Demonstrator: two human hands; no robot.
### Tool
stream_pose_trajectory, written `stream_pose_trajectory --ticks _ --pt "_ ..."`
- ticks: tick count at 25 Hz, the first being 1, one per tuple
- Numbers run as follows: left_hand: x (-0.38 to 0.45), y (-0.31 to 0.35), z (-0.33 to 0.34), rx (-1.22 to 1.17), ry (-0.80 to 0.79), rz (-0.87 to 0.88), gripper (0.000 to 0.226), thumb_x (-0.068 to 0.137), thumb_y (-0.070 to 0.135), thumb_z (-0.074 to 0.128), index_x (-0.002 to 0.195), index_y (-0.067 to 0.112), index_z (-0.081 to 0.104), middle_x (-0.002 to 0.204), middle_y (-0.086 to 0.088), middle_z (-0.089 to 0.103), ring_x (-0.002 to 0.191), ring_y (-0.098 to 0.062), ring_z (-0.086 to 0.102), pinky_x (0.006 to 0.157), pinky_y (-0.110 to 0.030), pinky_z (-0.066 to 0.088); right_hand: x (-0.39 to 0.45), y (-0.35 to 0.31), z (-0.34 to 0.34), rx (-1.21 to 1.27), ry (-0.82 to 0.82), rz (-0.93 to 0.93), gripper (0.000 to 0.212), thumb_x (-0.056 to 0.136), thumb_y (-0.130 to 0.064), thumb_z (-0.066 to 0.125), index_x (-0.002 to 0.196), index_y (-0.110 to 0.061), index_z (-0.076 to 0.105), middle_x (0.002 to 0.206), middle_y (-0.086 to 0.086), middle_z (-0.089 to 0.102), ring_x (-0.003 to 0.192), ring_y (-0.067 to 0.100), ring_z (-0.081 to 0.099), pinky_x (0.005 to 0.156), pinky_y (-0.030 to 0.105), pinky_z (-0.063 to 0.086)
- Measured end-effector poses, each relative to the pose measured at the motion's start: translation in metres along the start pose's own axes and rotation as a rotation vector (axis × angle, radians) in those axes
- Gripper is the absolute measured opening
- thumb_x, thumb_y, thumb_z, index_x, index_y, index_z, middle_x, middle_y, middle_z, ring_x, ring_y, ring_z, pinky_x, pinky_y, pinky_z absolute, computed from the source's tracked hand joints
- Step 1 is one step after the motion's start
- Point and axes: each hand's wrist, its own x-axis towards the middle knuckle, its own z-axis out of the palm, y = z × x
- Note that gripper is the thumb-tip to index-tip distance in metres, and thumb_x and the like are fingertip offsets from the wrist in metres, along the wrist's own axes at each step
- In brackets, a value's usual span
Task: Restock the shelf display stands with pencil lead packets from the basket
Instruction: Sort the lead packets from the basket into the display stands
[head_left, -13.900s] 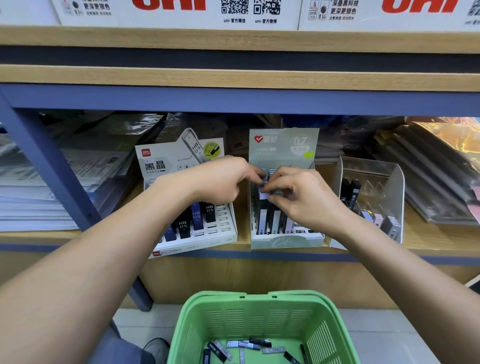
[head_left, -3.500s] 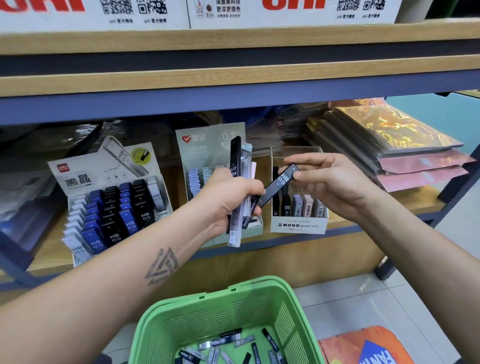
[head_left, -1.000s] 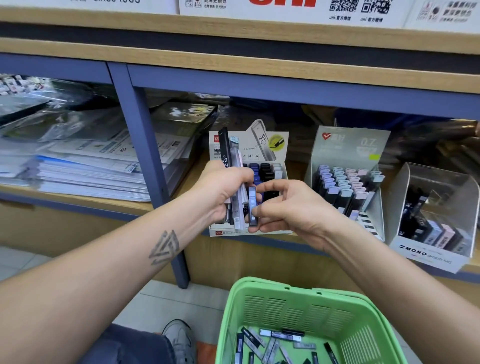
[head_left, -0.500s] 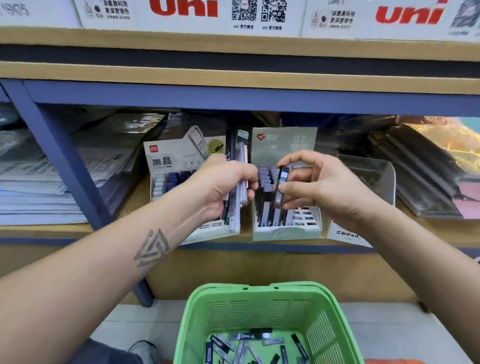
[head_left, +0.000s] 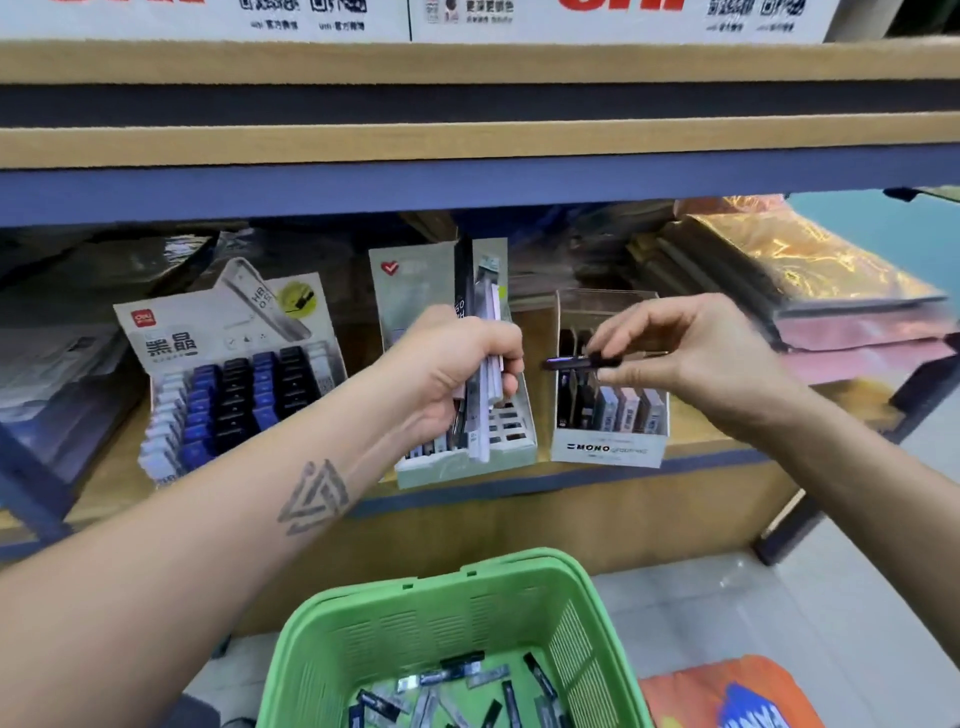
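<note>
Labels first: white cartons (head_left: 613, 18) on the top shelf board carry red "uni" lettering (cropped) and QR codes. Lower shelf (head_left: 519, 488), left to right near its front edge: white tiered stand (head_left: 228, 374) with a red logo, bold Chinese characters and a pictured "HB 0.5" case, its rows filled with blue, black and white packets; pale green stand (head_left: 467, 457) with a red heart-check mark on its backboard; clear stand (head_left: 608, 447) marked "MONO" on its front lip, holding black, grey and pink packets.

Left hand (head_left: 457, 374) is closed round an upright bundle of packets (head_left: 480, 332), black and clear, held in front of the green stand and hiding most of it. Right hand (head_left: 691, 358) pinches a single dark packet (head_left: 576, 362) between thumb and fingertips, lying roughly level, above the MONO stand's slots (motion-blurred, print unreadable).

Green basket (head_left: 457, 613) sits below the shelf edge, loose packets (head_left: 457, 686) scattered on its bottom. Stacked glossy sleeves (head_left: 810, 291), gold and pink, lie at the right end of the shelf; paper stacks (head_left: 57, 374) at the left. Blue upright (head_left: 31, 488) crosses at the left front edge. An orange bag (head_left: 727, 696) lies on the tiled floor beside the basket.

Open shelf front remains right of the MONO stand.
</note>
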Motion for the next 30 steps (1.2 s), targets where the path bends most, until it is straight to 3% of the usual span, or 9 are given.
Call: stream_pose_trajectory --ticks 5,8,12,14,16,19,24,27,30 --pt "0.009 -0.004 0.014 0.01 -0.003 -0.018 0.012 0.08 -0.007 0.061 0.091 -0.004 0.058 0.067 -0.016 0.061 0.052 -0.021 0.056 0.055 -0.027 0.048 -0.003 0.017 -0.009 -0.128 -0.002 -0.093 0.013 0.073 0.016 0.079 0.077 0.006 0.073 0.097 0.009 0.075 0.09 0.02 0.073 0.084 0.029 0.06" --pt "0.014 -0.005 0.022 0.003 -0.015 -0.026 0.014 0.08 -0.007 0.061 0.093 -0.003 0.056 0.066 -0.016 0.06 0.051 -0.021 0.055 0.054 -0.027 0.047 -0.002 0.022 -0.011 -0.106 0.003 -0.052 0.016 0.073 0.014 0.08 0.083 0.002 0.076 0.097 0.007 0.076 0.091 0.02 0.074 0.085 0.028 0.059" --pt "0.02 -0.005 0.029 0.002 -0.017 -0.033 0.012 0.08 -0.006 0.061 0.092 -0.003 0.057 0.066 -0.016 0.06 0.05 -0.021 0.056 0.055 -0.028 0.047 0.003 0.03 -0.013 0.212 0.093 0.138 0.03 0.071 0.016 0.078 0.091 -0.005 0.077 0.099 0.016 0.076 0.092 0.027 0.075 0.083 0.035 0.059" --pt "0.022 -0.004 0.031 -0.002 -0.017 -0.03 0.011 0.08 -0.005 0.061 0.09 -0.003 0.057 0.065 -0.016 0.06 0.05 -0.021 0.055 0.055 -0.028 0.048 0.006 0.029 -0.017 0.355 0.138 0.199 0.025 0.073 0.01 0.079 0.092 -0.006 0.077 0.099 0.019 0.075 0.09 0.026 0.074 0.082 0.034 0.059" --pt "0.023 -0.003 0.032 -0.003 -0.02 -0.028 0.01 0.08 -0.005 0.061 0.089 -0.003 0.057 0.064 -0.015 0.06 0.05 -0.021 0.055 0.055 -0.028 0.048 0.012 0.029 -0.02 0.214 0.172 0.179 0.02 0.078 0.004 0.078 0.091 -0.011 0.076 0.094 0.013 0.076 0.088 0.021 0.074 0.08 0.031 0.058" --pt "0.025 -0.004 0.032 0.003 -0.015 -0.028 0.011 0.079 -0.005 0.061 0.089 -0.003 0.056 0.064 -0.015 0.06 0.05 -0.021 0.056 0.056 -0.029 0.048 0.025 0.03 -0.023 -0.244 0.155 0.106 0.022 0.082 -0.003 0.08 0.094 -0.021 0.072 0.09 0.0 0.074 0.084 0.013 0.071 0.078 0.028 0.058" --pt "0.026 -0.006 0.027 0.02 -0.013 -0.017 0.014 0.08 -0.005 0.062 0.092 -0.003 0.056 0.066 -0.015 0.061 0.051 -0.021 0.057 0.059 -0.031 0.048 0.04 0.018 -0.024 -0.327 0.212 0.059 0.017 0.082 -0.008 0.081 0.096 -0.018 0.078 0.083 -0.007 0.073 0.071 -0.004 0.067 0.066 0.011 0.053" --pt "0.025 -0.006 0.024 0.027 -0.015 -0.012 0.011 0.079 -0.006 0.061 0.088 -0.003 0.057 0.065 -0.016 0.061 0.051 -0.021 0.056 0.059 -0.03 0.048 0.059 0.02 -0.022 -0.327 0.273 0.043 0.023 0.085 -0.005 0.078 0.104 -0.017 0.077 0.092 -0.009 0.072 0.087 0.006 0.068 0.083 0.021 0.055" --pt "0.027 -0.006 0.023 0.024 -0.02 -0.01 0.009 0.079 -0.006 0.061 0.086 -0.002 0.057 0.065 -0.015 0.061 0.051 -0.021 0.056 0.058 -0.03 0.048 0.084 0.03 -0.017 -0.526 0.33 0.005 0.023 0.088 -0.006 0.074 0.109 -0.015 0.075 0.105 -0.003 0.072 0.1 0.013 0.065 0.092 0.026 0.05"
